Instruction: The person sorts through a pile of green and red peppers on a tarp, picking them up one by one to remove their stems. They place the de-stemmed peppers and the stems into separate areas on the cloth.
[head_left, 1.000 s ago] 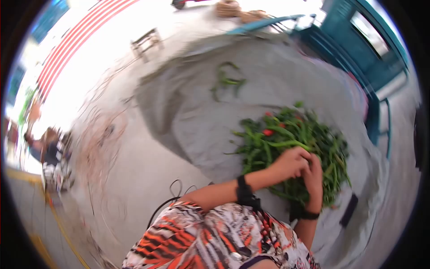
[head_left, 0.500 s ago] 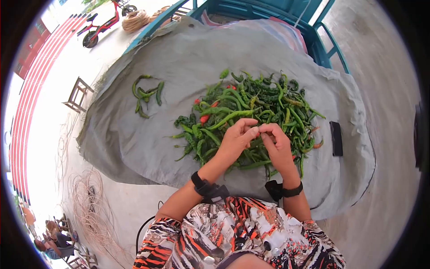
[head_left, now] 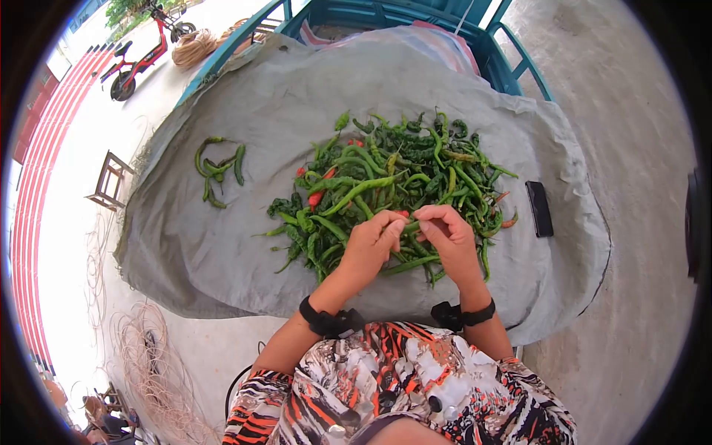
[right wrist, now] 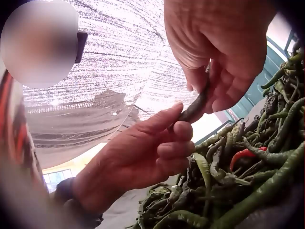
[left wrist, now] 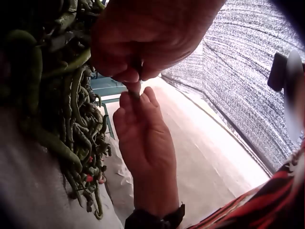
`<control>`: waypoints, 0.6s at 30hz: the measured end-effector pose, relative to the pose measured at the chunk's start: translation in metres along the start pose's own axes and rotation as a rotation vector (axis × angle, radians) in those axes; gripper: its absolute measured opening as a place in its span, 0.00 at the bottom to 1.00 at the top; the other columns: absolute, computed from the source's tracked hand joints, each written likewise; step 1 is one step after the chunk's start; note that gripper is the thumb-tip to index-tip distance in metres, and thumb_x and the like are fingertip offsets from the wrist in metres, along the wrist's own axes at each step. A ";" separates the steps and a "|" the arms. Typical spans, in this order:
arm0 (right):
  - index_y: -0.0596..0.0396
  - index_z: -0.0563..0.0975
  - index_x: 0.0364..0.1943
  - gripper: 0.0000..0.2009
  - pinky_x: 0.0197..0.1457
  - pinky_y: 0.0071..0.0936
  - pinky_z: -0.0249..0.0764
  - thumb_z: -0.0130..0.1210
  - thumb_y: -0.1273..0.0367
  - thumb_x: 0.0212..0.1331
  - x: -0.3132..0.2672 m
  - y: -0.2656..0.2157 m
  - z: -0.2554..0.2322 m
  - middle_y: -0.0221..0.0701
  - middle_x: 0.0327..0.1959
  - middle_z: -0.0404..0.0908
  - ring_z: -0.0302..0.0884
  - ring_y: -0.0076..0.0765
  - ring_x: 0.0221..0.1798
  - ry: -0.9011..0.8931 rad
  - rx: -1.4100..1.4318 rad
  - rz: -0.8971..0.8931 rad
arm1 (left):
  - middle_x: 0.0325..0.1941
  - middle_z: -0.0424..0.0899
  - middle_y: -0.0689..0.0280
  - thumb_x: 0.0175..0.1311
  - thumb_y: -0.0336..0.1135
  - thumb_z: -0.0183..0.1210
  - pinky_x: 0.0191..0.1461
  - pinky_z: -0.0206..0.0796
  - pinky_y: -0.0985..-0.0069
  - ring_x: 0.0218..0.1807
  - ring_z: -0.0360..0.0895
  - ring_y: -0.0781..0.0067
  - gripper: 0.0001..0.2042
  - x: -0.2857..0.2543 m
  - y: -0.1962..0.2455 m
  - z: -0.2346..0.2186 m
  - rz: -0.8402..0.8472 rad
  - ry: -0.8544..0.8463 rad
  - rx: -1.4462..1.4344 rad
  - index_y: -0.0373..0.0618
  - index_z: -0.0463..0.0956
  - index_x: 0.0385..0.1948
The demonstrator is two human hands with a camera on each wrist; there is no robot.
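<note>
Both hands meet over the near side of a heap of green chili peppers (head_left: 356,178) on a grey cloth. The left hand (head_left: 369,245) and the right hand (head_left: 451,241) pinch one short dark green chili pepper (right wrist: 196,106) between them. In the right wrist view the left thumb and curled fingers hold its lower end, while the right fingers grip the upper end. The left wrist view shows the two sets of fingertips close together, with most of the pepper hidden. Several red peppers (head_left: 315,199) lie among the green ones.
A few separate green peppers (head_left: 215,169) lie left on the grey cloth (head_left: 245,252). A black phone (head_left: 540,209) rests at the right. Behind is a blue metal cart frame (head_left: 519,55). A small stool (head_left: 111,180), a red scooter (head_left: 144,63) and tangled cord (head_left: 156,356) are on the left.
The head view has swung round from the left to face the heap. The hands stay together over the peppers, and their fingertips have drawn slightly apart along the held pepper.
</note>
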State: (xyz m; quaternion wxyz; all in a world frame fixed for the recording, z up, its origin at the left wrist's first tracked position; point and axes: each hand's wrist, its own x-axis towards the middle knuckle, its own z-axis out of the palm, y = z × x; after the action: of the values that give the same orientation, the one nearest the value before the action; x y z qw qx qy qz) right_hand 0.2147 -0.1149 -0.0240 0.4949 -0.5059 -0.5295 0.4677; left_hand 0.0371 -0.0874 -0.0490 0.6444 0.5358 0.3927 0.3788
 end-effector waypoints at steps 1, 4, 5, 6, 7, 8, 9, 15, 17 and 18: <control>0.54 0.77 0.44 0.07 0.41 0.18 0.73 0.54 0.75 0.64 0.002 0.001 -0.004 0.24 0.42 0.78 0.73 0.15 0.40 0.056 -0.059 0.000 | 0.20 0.77 0.70 0.72 0.40 0.52 0.24 0.61 0.81 0.20 0.68 0.84 0.12 0.001 -0.004 -0.002 0.018 0.019 0.012 0.41 0.76 0.44; 0.55 0.78 0.44 0.09 0.39 0.16 0.71 0.56 0.74 0.59 0.024 0.000 -0.026 0.23 0.41 0.78 0.72 0.15 0.37 0.242 -0.152 0.091 | 0.19 0.77 0.69 0.71 0.39 0.52 0.25 0.62 0.80 0.20 0.70 0.83 0.11 0.003 -0.008 -0.003 0.001 0.053 0.090 0.43 0.77 0.43; 0.55 0.78 0.45 0.11 0.39 0.19 0.71 0.56 0.73 0.58 0.035 -0.002 -0.035 0.24 0.37 0.78 0.73 0.18 0.35 0.299 -0.352 0.064 | 0.19 0.77 0.68 0.71 0.39 0.52 0.25 0.63 0.79 0.20 0.71 0.82 0.10 0.003 -0.009 -0.003 -0.016 0.061 0.124 0.43 0.77 0.43; 0.54 0.78 0.45 0.11 0.39 0.24 0.72 0.57 0.72 0.58 0.048 0.001 -0.043 0.26 0.35 0.79 0.75 0.22 0.35 0.312 -0.507 -0.035 | 0.20 0.78 0.66 0.71 0.39 0.53 0.27 0.64 0.76 0.21 0.73 0.77 0.11 0.003 -0.014 -0.002 0.029 0.046 0.193 0.44 0.76 0.45; 0.53 0.77 0.45 0.11 0.38 0.29 0.73 0.58 0.71 0.57 0.061 0.007 -0.049 0.28 0.33 0.80 0.77 0.27 0.36 0.327 -0.660 -0.136 | 0.20 0.79 0.63 0.70 0.40 0.53 0.28 0.66 0.72 0.22 0.75 0.72 0.11 0.004 -0.022 -0.001 0.074 0.029 0.262 0.44 0.76 0.46; 0.52 0.77 0.45 0.11 0.38 0.32 0.74 0.58 0.70 0.57 0.072 0.011 -0.050 0.29 0.32 0.81 0.78 0.31 0.36 0.332 -0.797 -0.169 | 0.20 0.79 0.61 0.70 0.40 0.53 0.29 0.68 0.69 0.23 0.78 0.66 0.12 0.004 -0.027 0.000 0.119 0.013 0.331 0.45 0.75 0.48; 0.51 0.77 0.44 0.11 0.39 0.36 0.74 0.59 0.69 0.57 0.082 0.014 -0.050 0.31 0.31 0.81 0.79 0.35 0.37 0.338 -0.934 -0.201 | 0.20 0.78 0.61 0.70 0.41 0.53 0.29 0.66 0.68 0.22 0.77 0.66 0.14 0.002 -0.024 0.001 0.102 0.005 0.410 0.44 0.74 0.50; 0.46 0.78 0.43 0.10 0.40 0.39 0.74 0.60 0.67 0.58 0.115 0.046 -0.063 0.31 0.34 0.84 0.80 0.40 0.38 0.330 -1.015 -0.146 | 0.18 0.72 0.61 0.69 0.43 0.54 0.27 0.62 0.66 0.22 0.73 0.64 0.21 -0.005 -0.012 -0.001 0.056 -0.053 0.630 0.44 0.68 0.59; 0.49 0.77 0.44 0.10 0.39 0.34 0.74 0.60 0.68 0.58 0.111 0.042 -0.064 0.30 0.34 0.84 0.81 0.34 0.35 0.371 -0.834 -0.104 | 0.17 0.70 0.65 0.70 0.43 0.53 0.26 0.59 0.70 0.20 0.70 0.72 0.20 -0.002 -0.017 -0.003 0.085 -0.026 0.534 0.44 0.69 0.58; 0.51 0.77 0.44 0.10 0.38 0.31 0.74 0.60 0.69 0.58 0.104 0.038 -0.062 0.30 0.35 0.84 0.80 0.31 0.35 0.346 -0.643 -0.106 | 0.17 0.69 0.68 0.71 0.43 0.52 0.25 0.58 0.73 0.20 0.68 0.77 0.19 -0.001 -0.018 -0.004 0.098 -0.014 0.486 0.44 0.69 0.58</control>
State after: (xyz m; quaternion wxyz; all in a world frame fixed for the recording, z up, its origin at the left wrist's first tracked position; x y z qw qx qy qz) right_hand 0.2797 -0.0095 -0.0517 0.4164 -0.6790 -0.5835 0.1584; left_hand 0.0346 -0.0894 -0.0676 0.4803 0.6961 0.4413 0.3001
